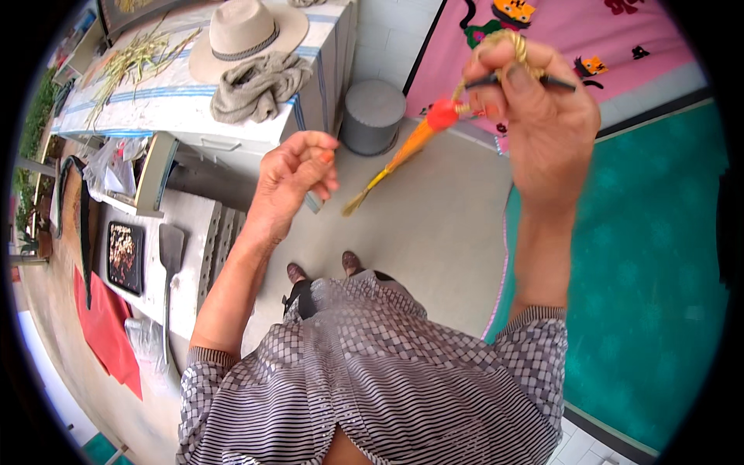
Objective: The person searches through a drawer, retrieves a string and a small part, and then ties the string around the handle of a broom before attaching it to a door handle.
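Raised at the upper right, my right hand (535,116) is closed round a twisted gold-yellow cord (508,43). A slim dark stick (559,83) is also between its fingers; its kind is unclear. From the cord hangs a tassel (411,149), red-orange at its bound head and yellow toward the tip, slanting down to the left. My left hand (294,174) is apart from the tassel, with its fingers curled in toward the thumb. A small orange spot shows at its fingertips, too small to name. A narrow pale piece (313,203) shows just below that hand.
A cream hat (244,31), a grey-brown knitted cloth (260,89) and dry stalks (143,58) lie on a striped tablecloth. Beyond stands a grey round bin (373,112). An open drawer (147,182), black tray (125,260) and metal spatula (170,252) are left; a green-covered surface (643,287) is right.
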Demonstrator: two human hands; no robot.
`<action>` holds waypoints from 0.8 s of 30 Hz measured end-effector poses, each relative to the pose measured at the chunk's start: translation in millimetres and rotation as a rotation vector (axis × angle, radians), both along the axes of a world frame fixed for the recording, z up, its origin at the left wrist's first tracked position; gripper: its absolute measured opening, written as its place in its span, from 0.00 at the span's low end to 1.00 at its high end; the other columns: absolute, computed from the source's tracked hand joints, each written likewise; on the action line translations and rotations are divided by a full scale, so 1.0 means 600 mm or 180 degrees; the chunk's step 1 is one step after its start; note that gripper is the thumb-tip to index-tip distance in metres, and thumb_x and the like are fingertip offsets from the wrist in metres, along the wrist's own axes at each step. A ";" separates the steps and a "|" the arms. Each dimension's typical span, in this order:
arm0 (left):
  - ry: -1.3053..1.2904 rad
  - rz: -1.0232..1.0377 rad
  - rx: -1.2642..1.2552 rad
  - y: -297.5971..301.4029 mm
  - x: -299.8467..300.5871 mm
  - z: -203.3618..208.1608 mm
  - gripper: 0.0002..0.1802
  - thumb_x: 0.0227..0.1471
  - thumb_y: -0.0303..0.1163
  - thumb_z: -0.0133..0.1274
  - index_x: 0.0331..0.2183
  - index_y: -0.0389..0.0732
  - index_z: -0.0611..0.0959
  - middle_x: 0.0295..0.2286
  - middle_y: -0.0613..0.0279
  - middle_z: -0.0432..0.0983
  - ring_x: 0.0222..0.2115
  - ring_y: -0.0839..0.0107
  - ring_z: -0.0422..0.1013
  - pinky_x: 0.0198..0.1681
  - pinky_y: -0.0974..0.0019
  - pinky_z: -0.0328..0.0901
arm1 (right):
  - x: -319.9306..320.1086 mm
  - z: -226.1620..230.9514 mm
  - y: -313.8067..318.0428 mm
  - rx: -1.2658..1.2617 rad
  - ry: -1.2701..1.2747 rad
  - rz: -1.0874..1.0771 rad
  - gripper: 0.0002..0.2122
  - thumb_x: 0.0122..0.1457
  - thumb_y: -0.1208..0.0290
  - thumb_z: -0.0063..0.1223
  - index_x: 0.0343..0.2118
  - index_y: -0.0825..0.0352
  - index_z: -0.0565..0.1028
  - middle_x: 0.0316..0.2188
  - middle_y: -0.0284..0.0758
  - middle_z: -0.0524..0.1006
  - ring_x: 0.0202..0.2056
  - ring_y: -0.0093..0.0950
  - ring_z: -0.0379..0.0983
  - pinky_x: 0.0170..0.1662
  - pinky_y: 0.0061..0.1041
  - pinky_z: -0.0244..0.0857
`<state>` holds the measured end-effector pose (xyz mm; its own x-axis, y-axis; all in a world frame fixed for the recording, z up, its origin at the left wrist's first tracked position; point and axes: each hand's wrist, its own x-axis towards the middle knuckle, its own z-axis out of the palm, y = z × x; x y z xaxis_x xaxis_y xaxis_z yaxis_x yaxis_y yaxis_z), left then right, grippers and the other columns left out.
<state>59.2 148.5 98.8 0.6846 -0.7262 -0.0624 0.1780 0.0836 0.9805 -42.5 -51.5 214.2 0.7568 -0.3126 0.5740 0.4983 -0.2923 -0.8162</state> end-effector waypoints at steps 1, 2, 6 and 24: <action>-0.0316 0.0082 -0.0101 -0.010 0.012 0.021 0.14 0.51 0.39 0.50 0.37 0.39 0.75 0.22 0.68 0.71 0.24 0.79 0.70 0.27 0.77 0.64 | -0.001 0.006 0.006 -0.0175 0.0142 -0.0134 0.08 0.57 0.74 0.46 0.34 0.75 0.71 0.27 0.38 0.73 0.24 0.20 0.67 0.29 0.19 0.65; -0.0506 -0.0173 -0.0402 -0.025 0.011 0.028 0.19 0.51 0.42 0.50 0.39 0.38 0.74 0.27 0.67 0.72 0.29 0.77 0.70 0.32 0.75 0.66 | -0.012 0.014 0.015 -0.0351 0.0282 -0.0259 0.08 0.58 0.75 0.43 0.34 0.76 0.70 0.27 0.39 0.71 0.24 0.22 0.66 0.29 0.23 0.65; -0.1993 -0.0122 -0.1031 -0.086 0.005 0.115 0.17 0.52 0.29 0.49 0.45 0.36 0.70 0.37 0.59 0.71 0.34 0.71 0.71 0.41 0.68 0.64 | -0.024 0.041 0.048 -0.0232 0.0268 -0.0739 0.06 0.56 0.74 0.48 0.24 0.70 0.69 0.19 0.30 0.68 0.16 0.13 0.54 0.17 0.13 0.47; -0.1792 0.0793 -0.0376 0.078 -0.077 0.161 0.16 0.51 0.41 0.48 0.27 0.37 0.79 0.24 0.55 0.76 0.25 0.65 0.72 0.27 0.64 0.64 | 0.077 -0.018 0.064 -0.1900 0.0053 0.2030 0.07 0.53 0.82 0.47 0.36 0.68 0.70 0.28 0.39 0.72 0.25 0.33 0.71 0.24 0.23 0.66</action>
<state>12.8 195.3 195.4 0.7388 -0.5205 0.4281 -0.4020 0.1694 0.8998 4.0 -13.0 203.4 0.6945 0.5230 0.4940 0.7021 -0.3427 -0.6242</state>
